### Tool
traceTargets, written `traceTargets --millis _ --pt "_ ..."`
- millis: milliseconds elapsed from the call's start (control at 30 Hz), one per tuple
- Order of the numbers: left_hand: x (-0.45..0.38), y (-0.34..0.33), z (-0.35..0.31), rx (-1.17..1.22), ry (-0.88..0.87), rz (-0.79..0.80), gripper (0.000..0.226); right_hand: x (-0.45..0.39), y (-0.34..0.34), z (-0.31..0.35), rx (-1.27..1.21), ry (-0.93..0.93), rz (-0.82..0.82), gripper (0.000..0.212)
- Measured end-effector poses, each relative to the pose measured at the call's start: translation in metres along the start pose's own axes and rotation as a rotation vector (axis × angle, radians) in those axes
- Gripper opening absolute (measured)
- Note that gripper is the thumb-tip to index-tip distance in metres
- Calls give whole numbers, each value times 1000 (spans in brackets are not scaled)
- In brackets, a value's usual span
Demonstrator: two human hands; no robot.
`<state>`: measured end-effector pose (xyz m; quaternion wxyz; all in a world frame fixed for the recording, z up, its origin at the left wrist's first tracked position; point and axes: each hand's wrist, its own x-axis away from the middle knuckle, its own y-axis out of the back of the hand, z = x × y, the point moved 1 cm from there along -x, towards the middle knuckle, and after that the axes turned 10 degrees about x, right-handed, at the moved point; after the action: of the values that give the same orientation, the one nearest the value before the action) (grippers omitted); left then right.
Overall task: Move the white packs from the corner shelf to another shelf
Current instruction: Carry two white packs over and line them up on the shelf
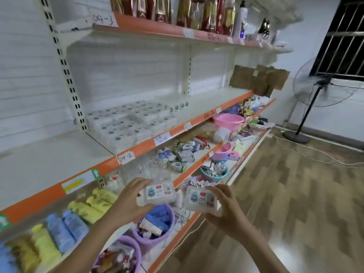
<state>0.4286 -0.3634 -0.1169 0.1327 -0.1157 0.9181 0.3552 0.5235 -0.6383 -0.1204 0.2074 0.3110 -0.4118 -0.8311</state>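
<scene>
Before orange-edged shelves (136, 150), left hand (128, 200) and right hand (226, 205), fingers gripping sideways white packs (157, 194).

white packs (159, 194) at lower centre of the frame, each with a blue-and-red printed label. shelf edges (199, 123) run orange across the middle, with white paper tags (126, 157) marked in dark ink. stacked packs (130, 123) at centre left are white with a pattern of grey-blue dots. lower left: yellow packets (92, 205) and pale blue bottles (65, 231). purple baskets (155, 227) at bottom centre, a pink basin (228, 121) at centre right, a teal bowl (214, 175) below it. red-and-gold bags (197, 12) along the top. brown wood-pattern floor (295, 203) at right, and a black fan stand (309, 113).
</scene>
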Motion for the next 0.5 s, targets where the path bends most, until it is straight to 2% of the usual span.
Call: traceTargets --millis 200,333,500 --pt "-70 12 8 -4 5 -61 62 -87 12 -19 -15 76 12 69" --pt "-120 42 11 6 21 -183 59 -174 23 -20 -3 203 39 70" --pt "-166 90 28 -92 90 -342 60 -280 18 -4 34 347 96 68"
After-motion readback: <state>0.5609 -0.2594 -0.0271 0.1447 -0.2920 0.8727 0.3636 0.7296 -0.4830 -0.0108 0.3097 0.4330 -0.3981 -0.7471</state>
